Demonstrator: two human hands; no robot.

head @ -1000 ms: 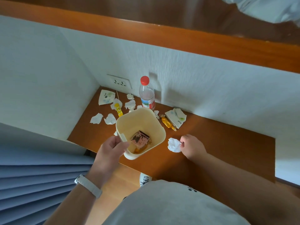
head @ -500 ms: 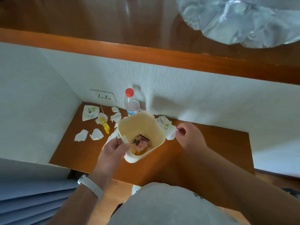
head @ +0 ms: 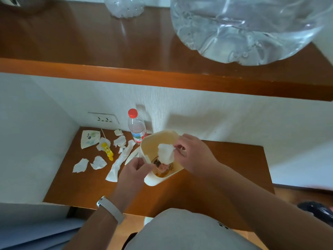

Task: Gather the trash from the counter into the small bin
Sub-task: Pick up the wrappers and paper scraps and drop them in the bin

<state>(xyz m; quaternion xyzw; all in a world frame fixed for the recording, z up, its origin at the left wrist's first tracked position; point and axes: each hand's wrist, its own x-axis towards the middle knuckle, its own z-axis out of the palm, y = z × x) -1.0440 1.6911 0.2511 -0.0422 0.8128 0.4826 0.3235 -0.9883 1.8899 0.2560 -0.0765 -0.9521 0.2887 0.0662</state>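
Observation:
A small cream bin (head: pixel 155 179) is tilted above the brown counter (head: pixel 225 186), and my left hand (head: pixel 134 171) grips its near rim. Over the bin's mouth my right hand (head: pixel 193 155) pinches a crumpled white tissue (head: pixel 166 153). A wrapper and orange scraps lie in the bin's bottom. Left of the bin the counter carries torn tissue pieces (head: pixel 98 162), a long twisted tissue (head: pixel 120 160), a yellow wrapper (head: pixel 107 151) and a folded printed napkin (head: pixel 89 138).
A plastic bottle with a red cap (head: pixel 137 126) stands against the wall behind the bin, next to a wall socket (head: pixel 103 119). A wooden shelf (head: pixel 162 80) overhangs the counter and holds a large clear water jug (head: pixel 248 27). White walls close off the counter's left and back.
My right hand picked the crumpled tissue off the counter and carried it left over the bin's mouth. The bin shifted with my left hand. The camera tilted up.

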